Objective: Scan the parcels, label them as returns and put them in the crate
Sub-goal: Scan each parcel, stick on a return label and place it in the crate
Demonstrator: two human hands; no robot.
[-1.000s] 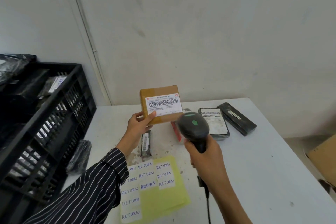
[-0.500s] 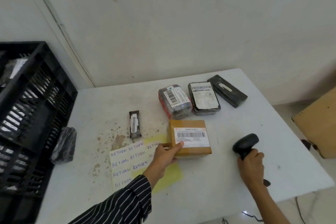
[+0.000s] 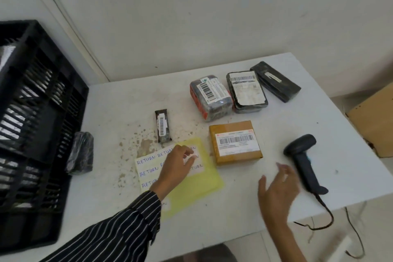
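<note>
Brown cardboard parcel (image 3: 235, 142) lay unstickered just right of the yellow RETURN-sticker sheet (image 3: 204, 178); left hand (image 3: 176, 164) bent fingertips onto that sheet, grip unclear; right hand (image 3: 276, 191) spread, empty; labelling, crating judged pending.

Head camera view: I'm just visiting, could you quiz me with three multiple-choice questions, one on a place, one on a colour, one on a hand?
1. Where is the scanner? A. In a drawer. B. On the table, right of the brown box. C. On a chair.
2. What colour is the sheet carrying the RETURN labels? A. Yellow. B. Blue. C. Red.
3. What is the right hand doing? A. Gripping the scanner. B. Open, holding nothing. C. Holding a pen.
Answers: 1 B, it lies on the white top beside the box. 2 A, yellow shows around the labels. 3 B, its fingers are spread, apart from the scanner.
</note>
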